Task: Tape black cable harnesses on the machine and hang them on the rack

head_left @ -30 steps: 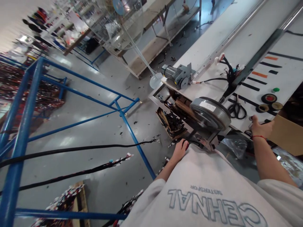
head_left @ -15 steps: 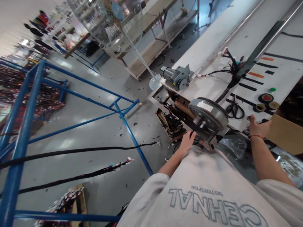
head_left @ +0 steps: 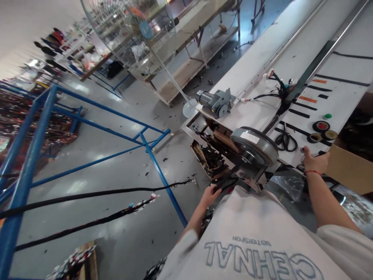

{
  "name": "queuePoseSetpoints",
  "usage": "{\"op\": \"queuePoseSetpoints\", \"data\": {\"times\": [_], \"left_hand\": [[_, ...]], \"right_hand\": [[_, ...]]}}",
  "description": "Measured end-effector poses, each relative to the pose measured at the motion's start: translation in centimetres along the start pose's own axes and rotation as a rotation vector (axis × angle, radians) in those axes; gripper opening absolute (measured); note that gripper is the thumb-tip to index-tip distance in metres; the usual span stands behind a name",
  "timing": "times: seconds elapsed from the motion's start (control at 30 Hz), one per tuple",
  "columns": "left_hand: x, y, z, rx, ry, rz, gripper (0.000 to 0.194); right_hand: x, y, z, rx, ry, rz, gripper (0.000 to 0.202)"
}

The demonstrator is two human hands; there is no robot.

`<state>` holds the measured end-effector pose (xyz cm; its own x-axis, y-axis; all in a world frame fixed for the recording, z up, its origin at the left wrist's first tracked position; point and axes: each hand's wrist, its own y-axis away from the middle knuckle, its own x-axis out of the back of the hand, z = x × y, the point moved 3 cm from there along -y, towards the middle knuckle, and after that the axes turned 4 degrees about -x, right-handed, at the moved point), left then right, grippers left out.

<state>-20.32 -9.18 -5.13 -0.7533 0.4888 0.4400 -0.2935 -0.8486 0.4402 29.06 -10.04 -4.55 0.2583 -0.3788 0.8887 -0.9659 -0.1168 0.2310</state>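
Observation:
My left hand (head_left: 209,195) is low, left of the bench's near end, fingers closed round a dark, blurred wire harness (head_left: 225,181). The harness runs up towards a grey wheel-shaped tape roll (head_left: 253,146) mounted at the bench end. My right hand (head_left: 316,161) rests at the bench's near edge, thumb and a finger apart. Its thumb is at a small dark round knob or button (head_left: 303,150); whether it presses it I cannot tell. Black-handled scissors (head_left: 286,140) lie just beyond. Further up the bench, a bundled wire harness (head_left: 281,105) with loose connector ends leads down behind the roll.
Small tape rolls (head_left: 314,137) and a green button (head_left: 328,116) are near my right hand. A grey motor (head_left: 212,102) sits at the bench corner. A box of black parts (head_left: 208,159) is below. A blue metal frame (head_left: 159,165) and a fan (head_left: 145,29) stand left.
My left hand has moved left and down, away from the tape roll, drawing the dark harness into view. My right hand stays at the bench edge. The view has shifted slightly.

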Motion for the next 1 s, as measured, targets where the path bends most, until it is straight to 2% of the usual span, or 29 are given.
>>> {"op": "queuePoseSetpoints", "data": {"times": [0.07,0.17,0.33,0.43,0.6,0.7,0.77,0.8,0.93,0.97,1.0], "left_hand": [[0.9,2.1,0.1,-0.041,0.000,0.053,0.047],[1.1,3.1,1.7,-0.096,-0.011,0.102,0.052],[-0.4,1.3,4.7,-0.124,-0.018,0.089,0.057],[-1.5,0.2,5.4,-0.126,-0.017,0.061,0.058],[-2.5,-1.1,6.2,-0.169,-0.015,0.101,0.055],[-3.0,-1.9,6.7,-0.181,-0.007,0.084,0.054],[-3.4,-2.7,6.7,-0.152,0.034,0.015,0.055],[-3.6,-3.2,6.5,-0.130,0.057,-0.063,0.056],[-4.2,-4.5,5.1,-0.036,0.013,-0.531,0.054],[-3.9,-4.6,4.5,-0.019,-0.042,-0.578,0.052],[-3.5,-4.7,4.0,-0.015,-0.092,-0.565,0.050]], "right_hand": [[-0.3,-0.2,0.3,0.023,-0.007,0.010,0.088],[-0.5,-0.4,0.6,0.054,-0.018,-0.002,0.086],[-0.7,-0.5,1.0,0.062,-0.043,0.005,0.084],[-0.9,-0.5,1.1,0.065,-0.055,0.019,0.087],[-0.9,-0.5,1.2,0.062,-0.080,0.006,0.091],[-0.9,-0.4,1.3,0.067,-0.089,-0.005,0.092],[-0.9,-0.3,1.3,0.079,-0.097,-0.011,0.091],[-0.9,-0.2,1.3,0.083,-0.103,-0.009,0.090],[-0.9,-0.2,1.4,0.083,-0.128,0.002,0.080],[-0.9,-0.3,1.4,0.082,-0.135,0.000,0.078],[-0.9,-0.3,1.5,0.084,-0.140,-0.006,0.078]]}}
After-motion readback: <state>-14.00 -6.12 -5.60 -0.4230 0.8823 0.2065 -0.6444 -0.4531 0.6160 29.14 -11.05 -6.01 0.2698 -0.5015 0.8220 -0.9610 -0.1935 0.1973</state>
